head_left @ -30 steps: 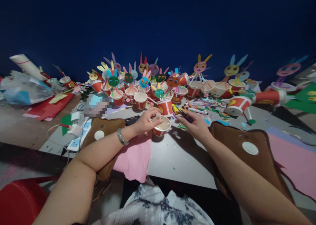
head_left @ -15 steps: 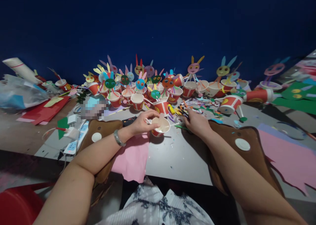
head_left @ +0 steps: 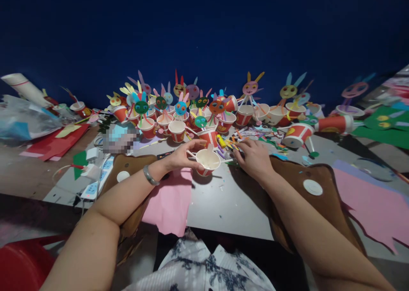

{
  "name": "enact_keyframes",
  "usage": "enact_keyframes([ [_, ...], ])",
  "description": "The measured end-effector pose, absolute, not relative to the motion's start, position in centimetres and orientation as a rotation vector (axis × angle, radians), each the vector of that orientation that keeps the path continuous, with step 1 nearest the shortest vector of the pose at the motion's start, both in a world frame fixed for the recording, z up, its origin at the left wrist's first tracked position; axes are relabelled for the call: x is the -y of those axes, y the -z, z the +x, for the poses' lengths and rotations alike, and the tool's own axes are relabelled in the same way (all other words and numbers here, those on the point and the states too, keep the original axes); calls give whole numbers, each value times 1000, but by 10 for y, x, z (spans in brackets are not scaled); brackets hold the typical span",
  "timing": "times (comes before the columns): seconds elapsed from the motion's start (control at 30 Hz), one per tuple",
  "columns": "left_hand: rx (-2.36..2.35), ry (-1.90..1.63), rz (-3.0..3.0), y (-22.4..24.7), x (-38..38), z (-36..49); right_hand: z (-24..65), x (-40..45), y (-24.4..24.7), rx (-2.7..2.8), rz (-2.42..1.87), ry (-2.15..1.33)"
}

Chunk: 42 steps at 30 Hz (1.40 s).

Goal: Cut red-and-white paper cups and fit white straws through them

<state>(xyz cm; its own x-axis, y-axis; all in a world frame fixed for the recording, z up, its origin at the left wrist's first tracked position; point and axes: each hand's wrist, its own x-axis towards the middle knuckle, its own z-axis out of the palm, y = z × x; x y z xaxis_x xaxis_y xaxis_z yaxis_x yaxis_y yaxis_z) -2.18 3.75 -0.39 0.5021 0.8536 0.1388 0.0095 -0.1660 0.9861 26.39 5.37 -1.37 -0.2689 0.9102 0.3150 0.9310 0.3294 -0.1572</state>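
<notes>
A red and white paper cup (head_left: pixel 208 159) stands upright on the table in front of me, with a white stick arm (head_left: pixel 226 160) jutting from its right side and another from its left. My left hand (head_left: pixel 185 155) is round the cup's left side, thumb at the front and fingers behind the rim. Over loose scraps to the right of the cup, my right hand (head_left: pixel 254 157) is lowered with bent, parted fingers. Its thumb is close to the tip of the right stick arm; whether they touch I cannot tell. Nothing shows in that hand.
Several cups with rabbit-like paper faces (head_left: pixel 182 108) crowd the back by the blue wall. Colored scraps (head_left: pixel 268 134) lie behind my right hand. Brown pads (head_left: pixel 295 197) lie under both forearms, pink paper (head_left: pixel 169 201) beside the left one. A power strip (head_left: pixel 99 180) is at left.
My left fingers have drawn back from over the cup's opening to its left side. My right hand has let go of dark, thin items and its fingers have spread lower over the scraps.
</notes>
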Motion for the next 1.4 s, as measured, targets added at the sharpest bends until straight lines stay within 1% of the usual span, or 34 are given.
enact_keyframes([
  [0.07, -713, -932, 1462, 4, -42, -24, 262, -52, 12, 2163, -1460, -60],
  [0.23, -632, -1035, 1223, 4, -53, -32, 252, -41, 14, 2009, -1123, -653],
  [0.3, -636, -993, 1225, 5, -54, -34, 245, -35, 16, 1999, -1022, -824],
  [0.4, -686, -870, 1272, 7, -52, -35, 232, -26, 23, 1961, -971, -944],
  [0.57, -786, -757, 1386, 8, -40, -27, 222, -24, 33, 1840, -1040, -1046],
  [0.67, -806, -792, 1470, 7, -31, -20, 222, -25, 34, 1814, -1039, -1085],
  [0.8, -846, -841, 1601, 8, -23, -14, 219, -24, 30, 1909, -971, -1044],
  [0.9, -876, -938, 1653, 7, -24, -14, 217, -24, 27, 1921, -947, -1006],
  [1.1, -980, -1256, 1622, -2, -31, -17, 225, -30, 29, 1796, -961, -960],
  [1.4, -903, -1286, 1484, -5, -24, -14, 224, -28, 28, 1786, -929, -966],
])
